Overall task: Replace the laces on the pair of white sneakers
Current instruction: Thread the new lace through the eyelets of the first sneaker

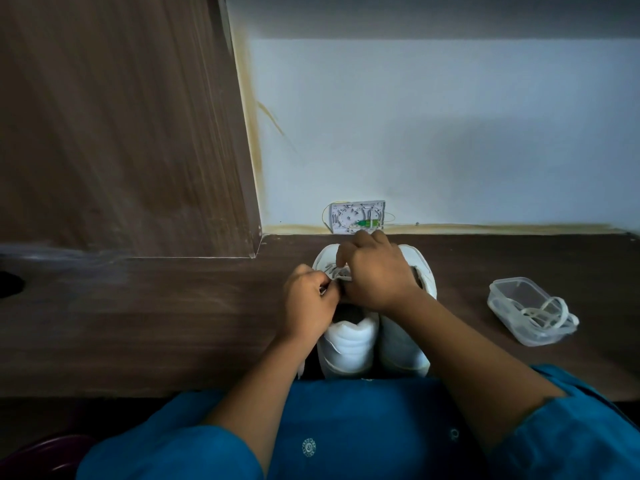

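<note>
A pair of white sneakers (pixel 349 344) is seen standing side by side on a dark brown wooden desk (pixel 173 323), just below the centre of the frame, with the heels turned toward the person and the toes pointed at the wall (pixel 450 133). The two shoes are set touching or nearly touching along their inner sides. Both hands are held over the front half of the shoe on the left. The left hand (pixel 310 299) is clenched at that shoe's left edge, and a short piece of pale lace (pixel 337 271) is pinched between its thumb and forefinger. The right hand (pixel 379 275) is laid across the tops of both shoes, its fingers curled down onto the eyelet area, where the same lace is gripped at the fingertips; how far the lace is threaded cannot be told, since most of the eyelet rows are hidden under the hands. At the right of the frame, well apart from the shoes, a clear plastic container (pixel 512 289) is set on the desk, and a tangle of loose white laces (pixel 547 313) is held in it, with one loop hung over its near rim. A small white wall box (pixel 356 216) with a green part is fixed just above the desk's far edge, directly behind the toes. A tall wood-grain panel (pixel 121 133) fills the upper left. A blue garment (pixel 346 427) is seen across the bottom, and a dark round opening (pixel 8 284) is cut into the desk at the far left edge.
</note>
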